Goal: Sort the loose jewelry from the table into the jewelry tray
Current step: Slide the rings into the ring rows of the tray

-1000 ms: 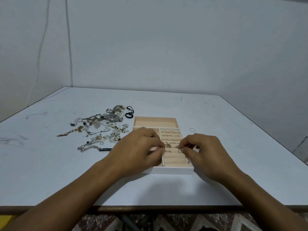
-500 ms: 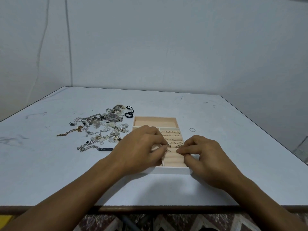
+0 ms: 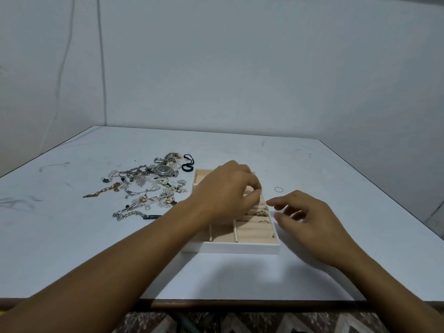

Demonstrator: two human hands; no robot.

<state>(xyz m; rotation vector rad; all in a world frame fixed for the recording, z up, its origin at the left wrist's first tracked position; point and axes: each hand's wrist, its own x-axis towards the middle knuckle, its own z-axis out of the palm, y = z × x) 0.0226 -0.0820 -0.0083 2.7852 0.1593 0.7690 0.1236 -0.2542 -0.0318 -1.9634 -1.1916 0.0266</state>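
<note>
A white jewelry tray point(image 3: 230, 247) with beige lining sits mid-table. A few rings point(image 3: 262, 214) stand in its right-hand rolls. My left hand point(image 3: 228, 191) reaches over the tray's ring rows with thumb and fingertips drawn close together; whether they pinch a ring is hidden. My right hand point(image 3: 310, 219) hovers just right of the tray, fingers loosely curled and holding nothing. A pile of loose jewelry point(image 3: 149, 186) lies left of the tray, with a silver watch point(image 3: 164, 169), a silver chain bracelet point(image 3: 131, 214) and a gold chain point(image 3: 103, 190). One thin ring point(image 3: 278, 189) lies on the table right of the tray.
A black cord loop point(image 3: 188, 163) lies at the pile's far edge near the tray's back corner. The white table point(image 3: 336, 260) ends at a dark front edge near me and meets plain walls behind and on both sides.
My left hand has moved away from me, toward the far ring rows. My right hand has left the ring rolls and drawn back to the right, off the tray.
</note>
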